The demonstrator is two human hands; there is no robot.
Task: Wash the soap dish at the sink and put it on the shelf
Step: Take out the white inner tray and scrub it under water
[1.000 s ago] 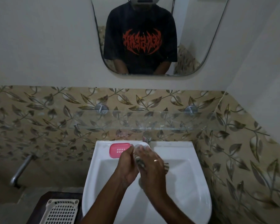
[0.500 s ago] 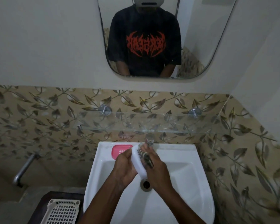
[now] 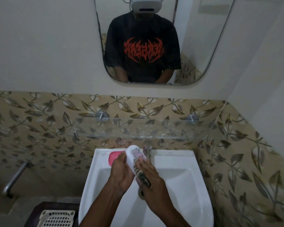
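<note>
Over the white sink [image 3: 179, 185], my left hand [image 3: 121, 174] grips a white oval soap dish [image 3: 134, 153] with a printed pattern, tilted with its top end near the tap [image 3: 148, 149]. My right hand [image 3: 152, 182] presses a dark striped scrubber [image 3: 142, 176] against the dish's lower part. A pink perforated soap-dish piece [image 3: 113, 157] lies on the sink's back left rim, partly hidden by my left hand. The glass shelf [image 3: 170, 130] runs along the wall just above the sink.
A mirror [image 3: 195, 46] hangs above the shelf and reflects a person in a black shirt. A cream slotted basket [image 3: 56, 218] sits on a dark stand left of the sink. A metal pipe [image 3: 15, 177] juts from the left wall. Tiled wall closes in on the right.
The soap dish has turned more upright, with its patterned face now showing. My right hand has slid down along it with the scrubber. The view has tilted upward.
</note>
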